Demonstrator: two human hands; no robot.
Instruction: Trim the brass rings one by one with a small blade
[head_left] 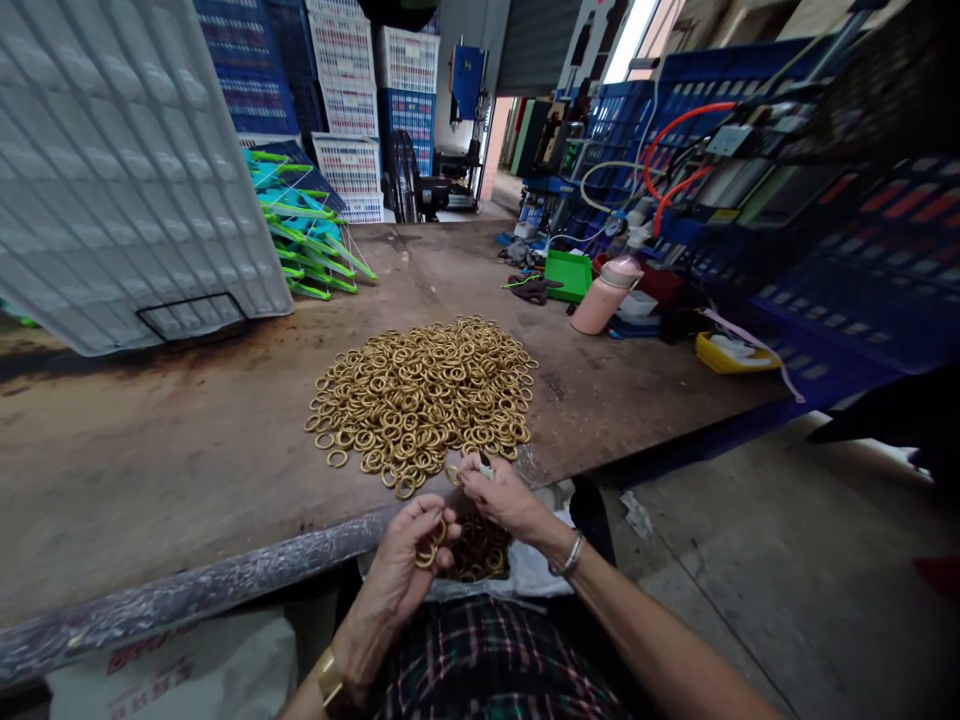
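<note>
A heap of brass-coloured rings (435,390) lies on the brown tabletop. My left hand (412,550), at the table's wrapped front edge, is closed around a few metal rings (431,545). My right hand (506,498) is just beyond it at the near side of the heap, its fingers pinched together. A ring (453,474) shows at its fingertips, and a small dark-tipped item (486,464) sticks out at its thumb. Below both hands, more rings (476,550) fill an open white bag (536,570) on my lap.
A large pale ribbed crate (135,170) stands at the left, beside bright green and turquoise pieces (311,235). A pink bottle (604,298), a green tray (568,275) and a yellow dish (735,353) sit at the right. Stacked crates (349,165) and a black fan (409,180) stand behind.
</note>
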